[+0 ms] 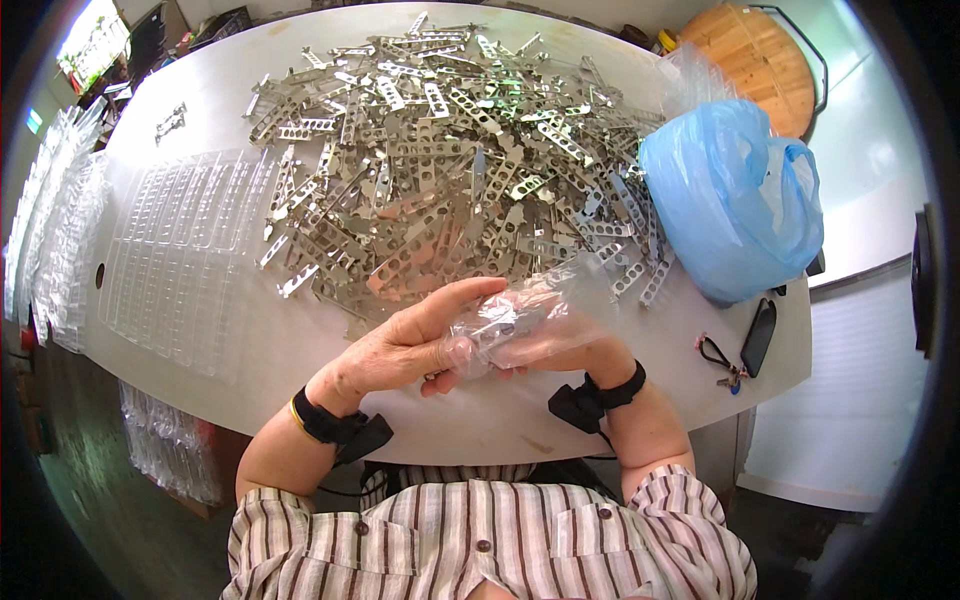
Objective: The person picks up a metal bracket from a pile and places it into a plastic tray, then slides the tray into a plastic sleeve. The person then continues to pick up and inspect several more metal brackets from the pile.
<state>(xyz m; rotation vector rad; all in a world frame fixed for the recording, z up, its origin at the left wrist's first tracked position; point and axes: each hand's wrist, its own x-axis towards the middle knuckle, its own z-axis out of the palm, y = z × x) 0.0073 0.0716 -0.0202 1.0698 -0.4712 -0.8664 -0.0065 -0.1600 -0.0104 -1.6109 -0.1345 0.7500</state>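
Observation:
A clear plastic bag (pixel 585 300), crinkled and glossy, is between my two hands above the near part of the table. My left hand (pixel 405 340) pinches the gathered left end of it, thumb bent over the film and index finger stretched along the top. Behind the film lies most of my right hand (pixel 575 350), its fingers blurred by the plastic but closed on the bag. Whether anything is inside the bag I cannot make out. Just beyond my hands spreads a large heap of flat metal strips (pixel 450 150) with round holes.
Clear ribbed plastic trays (pixel 185 260) lie left on the white table (pixel 330 385). Stacked clear trays (pixel 60 230) stand beyond its left edge. A blue plastic bag (pixel 715 200) bulges at right, near a black phone-like object (pixel 759 335) and keys (pixel 735 380). Behind stands a round wooden board (pixel 750 65).

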